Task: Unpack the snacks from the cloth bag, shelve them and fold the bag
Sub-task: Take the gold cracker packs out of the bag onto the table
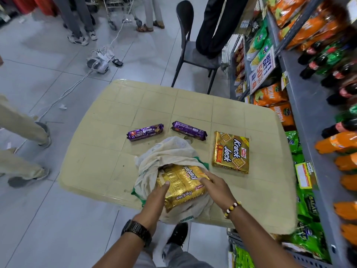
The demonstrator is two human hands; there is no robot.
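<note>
A cream cloth bag (170,151) with green trim lies crumpled on the beige table (108,151), its mouth facing me. A gold Krack Jack pack (183,185) sticks halfway out of the bag. My left hand (156,198) grips the pack's near left edge, thumb on top. My right hand (214,187) holds its right side. A second gold Krack Jack pack (230,151) lies flat to the right. Two purple biscuit rolls (145,131) (189,130) lie behind the bag.
Shelves (309,117) on the right hold orange and green snack bags and soft-drink bottles. A dark chair (190,49) stands beyond the table, a person on it. Other people's legs stand at the left and far back. Cables and a power strip (100,60) lie on the floor.
</note>
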